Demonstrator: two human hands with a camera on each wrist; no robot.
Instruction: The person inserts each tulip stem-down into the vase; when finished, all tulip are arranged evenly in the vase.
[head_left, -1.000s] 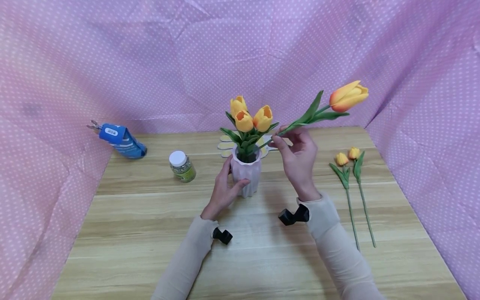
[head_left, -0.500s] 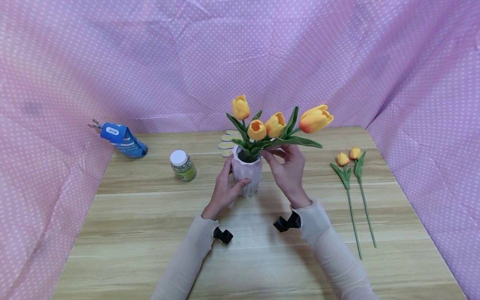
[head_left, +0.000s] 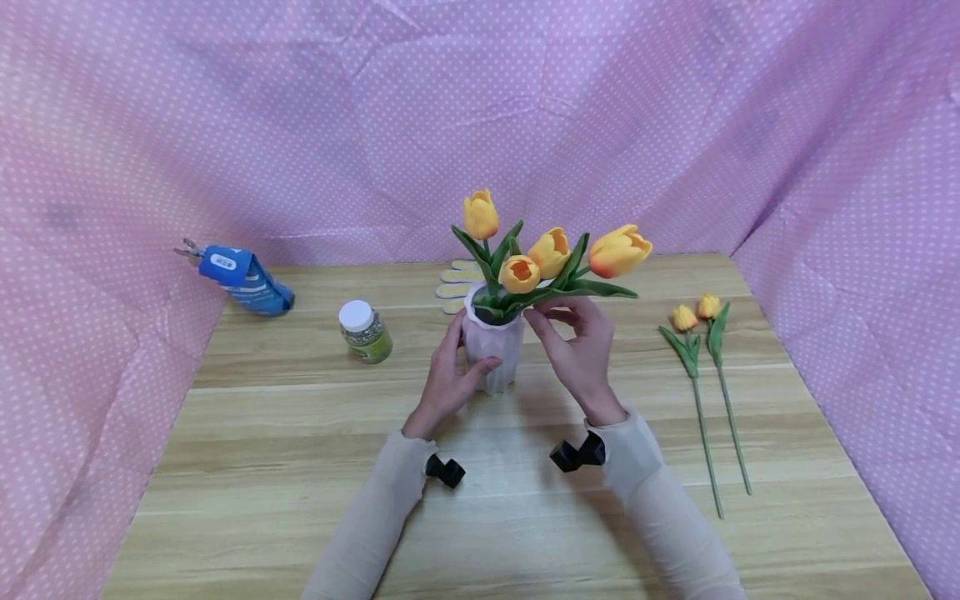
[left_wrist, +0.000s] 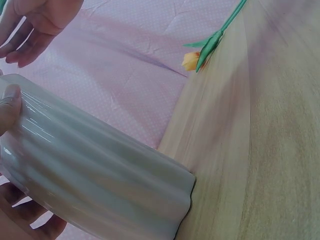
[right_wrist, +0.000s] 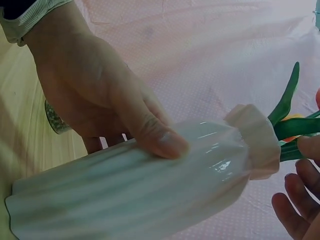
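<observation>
In the head view a fluted pale vase point(head_left: 495, 354) stands upright on the table. My left hand point(head_left: 444, 385) grips its left side, the thumb point(right_wrist: 167, 142) lying across the front in the right wrist view. Three yellow-orange tulips, one of them a tall tulip point(head_left: 480, 214) at the back, rise from the mouth. Just right of the rim, my right hand point(head_left: 577, 346) pinches another tulip point(head_left: 618, 252) low among its leaves. That bloom leans far to the right, and its lower stem is hidden at the vase mouth.
Two tulips point(head_left: 684, 318) lie at the right of the wooden table point(head_left: 300, 508). A white-capped jar point(head_left: 365, 333) and a blue clipped bag point(head_left: 251, 283) stand at the left. Behind the vase lies a yellow petal-shaped mat point(head_left: 453, 291). Pink dotted cloth point(head_left: 360, 125) surrounds the table.
My right hand has moved down and left to the vase mouth, bringing its tulip lower and closer. The tulips in the vase have shifted and spread. My left hand has stayed on the vase.
</observation>
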